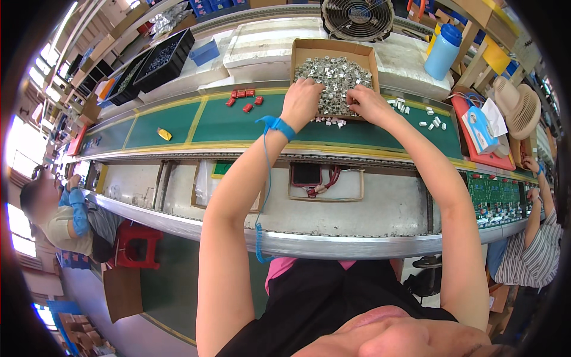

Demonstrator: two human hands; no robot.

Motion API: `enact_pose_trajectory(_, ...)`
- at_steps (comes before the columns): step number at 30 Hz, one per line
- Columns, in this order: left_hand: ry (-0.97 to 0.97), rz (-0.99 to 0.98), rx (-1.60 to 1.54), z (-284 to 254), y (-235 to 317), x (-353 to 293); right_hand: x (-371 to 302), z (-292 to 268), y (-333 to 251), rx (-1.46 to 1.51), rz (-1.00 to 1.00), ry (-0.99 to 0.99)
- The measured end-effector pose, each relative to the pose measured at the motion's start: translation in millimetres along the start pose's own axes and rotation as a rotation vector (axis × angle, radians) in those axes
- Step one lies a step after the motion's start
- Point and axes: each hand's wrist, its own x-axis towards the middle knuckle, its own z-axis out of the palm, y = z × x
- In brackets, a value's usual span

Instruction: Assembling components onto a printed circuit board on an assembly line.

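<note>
Bench [229, 125]: carton [333, 47] at far edge, holding loose parts [339, 71]; left hand [302, 100] and right hand [371, 104] over its near half. Left of carton: blocks [241, 94]. Right: small pieces [434, 123]. Behind: box fan [357, 18].

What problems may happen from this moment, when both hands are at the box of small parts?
The left hand and right hand might push small parts over the front edge of the cardboard box.

The blue cord from the wrist strap could perhaps snag near the metal rail.

The right forearm might knock the loose white pieces beside the box.
</note>
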Motion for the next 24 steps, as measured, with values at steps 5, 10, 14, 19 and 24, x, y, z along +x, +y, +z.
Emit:
enact_pose_trajectory(5,-0.154,0.002,0.195,8.6,-5.0,13.7,-0.9,4.4,5.4,0.080,-0.030,0.115)
enact_pose_trajectory(10,-0.189,-0.012,0.156,11.8,-13.8,20.9,2.4,-2.4,7.6,0.585,0.203,0.191)
enact_pose_trajectory(14,-0.154,-0.216,-0.174,0.7,-10.1,24.6,-1.0,-9.3,12.4,1.330,0.479,0.239)
enact_pose_trajectory(19,0.026,-0.723,-1.257,-8.2,-9.3,20.7,-4.0,-8.4,16.5,1.981,0.621,0.255)
enact_pose_trajectory(24,0.222,-1.006,-1.825,-6.8,-7.2,18.4,-4.8,-5.1,9.7,2.060,0.633,0.226)
